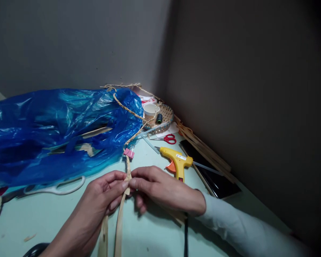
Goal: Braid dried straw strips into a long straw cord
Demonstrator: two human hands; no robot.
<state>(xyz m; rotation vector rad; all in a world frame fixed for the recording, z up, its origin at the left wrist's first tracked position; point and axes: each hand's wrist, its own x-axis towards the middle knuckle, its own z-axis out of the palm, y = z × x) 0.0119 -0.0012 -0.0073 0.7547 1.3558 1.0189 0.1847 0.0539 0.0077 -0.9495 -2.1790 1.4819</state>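
Between my two hands is a braid of pale, flat plant-fibre strips (128, 167). My left hand (107, 194) pinches it from the left, thumb on top. From the right, my right hand (155, 189) pinches the same spot between thumb and forefinger. Loose strips (119, 225) hang from the braid toward the front edge of the view. Farther up, a pink binder clip (128, 153) grips the braid. Beyond the clip the finished cord (128, 109) runs over a blue plastic bag (69, 125) toward the back.
A yellow glue gun (178, 160) lies right of the braid, near red-handled scissors (169, 139). Behind them a woven basket (166, 116) holds a white cup (150, 110) and a dark thread spool (159, 118). White-handled scissors (61, 188) lie left; a black tablet-like panel (211, 171) lies right, by the wall.
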